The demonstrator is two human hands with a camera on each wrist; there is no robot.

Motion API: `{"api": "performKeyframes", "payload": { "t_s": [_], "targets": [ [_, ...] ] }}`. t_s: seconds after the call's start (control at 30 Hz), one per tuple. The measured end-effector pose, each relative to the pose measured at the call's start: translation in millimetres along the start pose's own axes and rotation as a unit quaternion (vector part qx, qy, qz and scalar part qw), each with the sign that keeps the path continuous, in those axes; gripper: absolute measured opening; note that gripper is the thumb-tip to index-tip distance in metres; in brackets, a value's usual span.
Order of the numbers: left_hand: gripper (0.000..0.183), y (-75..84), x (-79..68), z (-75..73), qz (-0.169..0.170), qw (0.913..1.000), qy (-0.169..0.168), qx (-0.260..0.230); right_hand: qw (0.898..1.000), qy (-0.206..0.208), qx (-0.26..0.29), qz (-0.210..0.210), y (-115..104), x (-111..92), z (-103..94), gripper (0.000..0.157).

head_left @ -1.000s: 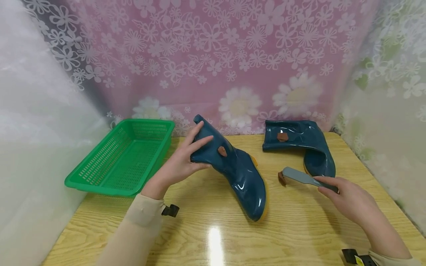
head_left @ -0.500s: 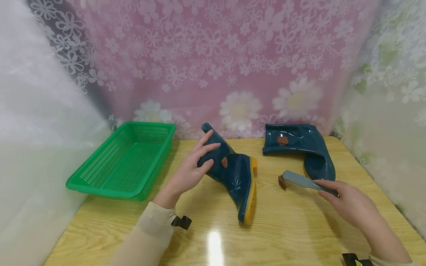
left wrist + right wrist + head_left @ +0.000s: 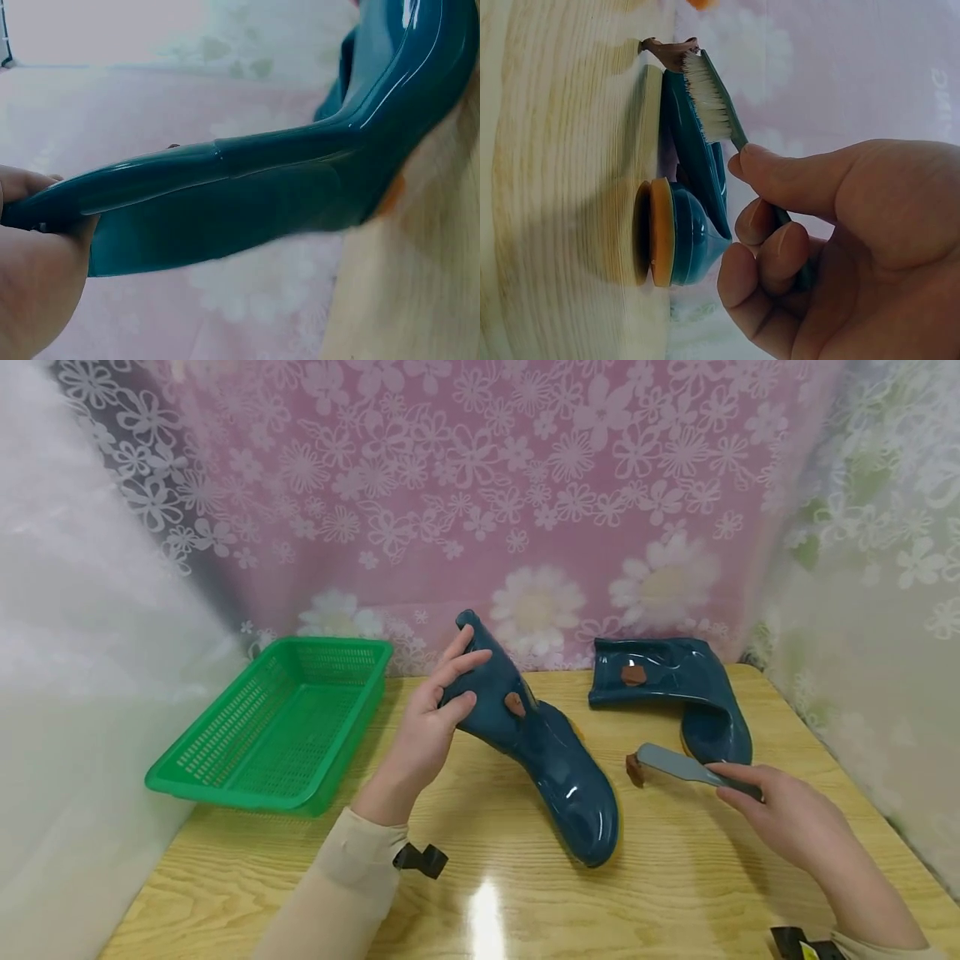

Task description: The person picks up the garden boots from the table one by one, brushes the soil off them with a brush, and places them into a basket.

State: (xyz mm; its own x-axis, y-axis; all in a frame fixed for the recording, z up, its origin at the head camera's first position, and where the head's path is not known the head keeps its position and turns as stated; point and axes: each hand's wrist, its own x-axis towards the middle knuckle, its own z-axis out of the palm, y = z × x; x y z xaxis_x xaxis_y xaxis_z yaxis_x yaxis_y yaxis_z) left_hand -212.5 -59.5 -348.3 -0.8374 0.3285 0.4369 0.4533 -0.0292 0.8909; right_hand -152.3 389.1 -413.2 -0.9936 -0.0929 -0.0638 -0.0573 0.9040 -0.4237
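In the head view my left hand [image 3: 423, 727] grips a dark blue rubber boot [image 3: 573, 785] by its flattened shaft. The toe points down and to the right, toward the wooden table, and a brown patch [image 3: 515, 703] sits on the shaft. The left wrist view has the shaft [image 3: 225, 202] pinched at its edge. My right hand [image 3: 791, 810] holds a grey-backed brush [image 3: 675, 764] by its handle, with pale bristles [image 3: 705, 97] in the right wrist view. At the brush's tip is a brown piece [image 3: 635, 770]; whether it sticks to the bristles, I cannot tell.
A second blue boot [image 3: 660, 693] lies on its side at the back right, with a brown patch [image 3: 633, 675] on its shaft. The green plastic basket [image 3: 330, 752] stands at the left. A flowered curtain [image 3: 450, 485] hangs behind the table [image 3: 450, 902].
The boot in my left hand has turned: half a second ago its yellow sole faced right, now the toe's upper shows and the sole is mostly hidden. My right hand stays almost still.
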Motion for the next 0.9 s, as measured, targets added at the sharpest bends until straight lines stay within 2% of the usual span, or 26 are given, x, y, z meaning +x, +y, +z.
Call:
{"api": "performKeyframes", "payload": {
  "t_s": [0.2, 0.43, 0.6, 0.7, 0.9],
  "targets": [
    [0.051, 8.8, -3.5, -4.3, 0.009, 0.9995, 0.015, -0.028, 1.000, 0.001, -0.003, 0.004, 1, -1, -1.1, 0.049],
    [0.049, 4.3, -10.0, -16.9, -0.002, 0.9995, 0.029, -0.010, 1.000, 0.007, -0.010, 0.006, 3, -1, -2.7, 0.048],
    [0.054, 7.5, -13.3, -28.7, -0.018, 0.9997, 0.008, 0.017, 1.000, 0.015, -0.008, 0.003, -2, -2, -4.3, 0.046],
    [0.061, 8.9, -14.8, -35.8, -0.028, 0.9995, 0.001, 0.011, 1.000, 0.020, -0.007, -0.006, -7, -1, -6.5, 0.046],
    [0.070, 9.8, -15.3, -42.2, -0.020, 0.9982, -0.021, -0.053, 0.999, 0.035, -0.002, -0.037, -20, 0, -16.1, 0.048]
  ]
}}
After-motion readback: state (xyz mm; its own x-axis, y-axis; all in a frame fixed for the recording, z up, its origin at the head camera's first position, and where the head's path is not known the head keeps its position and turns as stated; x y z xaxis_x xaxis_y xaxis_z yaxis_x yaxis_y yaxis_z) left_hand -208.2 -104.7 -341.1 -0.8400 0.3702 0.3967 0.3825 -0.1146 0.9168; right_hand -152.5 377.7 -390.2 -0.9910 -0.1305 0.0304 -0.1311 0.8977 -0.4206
